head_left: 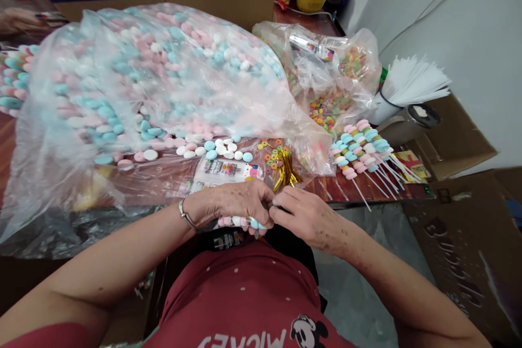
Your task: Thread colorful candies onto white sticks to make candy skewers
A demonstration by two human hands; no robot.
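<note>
Left hand [247,202]: closing around a candy bundle [240,222], whose smooth, rounded pink, white and blue pieces are showing just below its palm.

Right hand [308,216]: meeting the left at the fingertips, fingers bending inward; I cannot tell what, if anything, they are pinching.

Gold ties [286,171]: thin, shiny metallic strips, fanning out just beyond both hands.

Printed sachets [228,169]: clear, slick film, lying flat just beyond the left hand.

Loose candies [223,148]: matte, pill-shaped discs, scattering farther beyond the left hand.

Large bag [179,70]: crinkled translucent plastic, bulging with pastel discs, filling the space beyond and left of the left hand.

Candy skewers [361,147]: stacked soft discs on slim white sticks, lying beyond and right of the right hand.

Cup [383,110]: smooth and white, holding a sheaf of white sticks [416,81], standing farther out behind the skewers.
</note>
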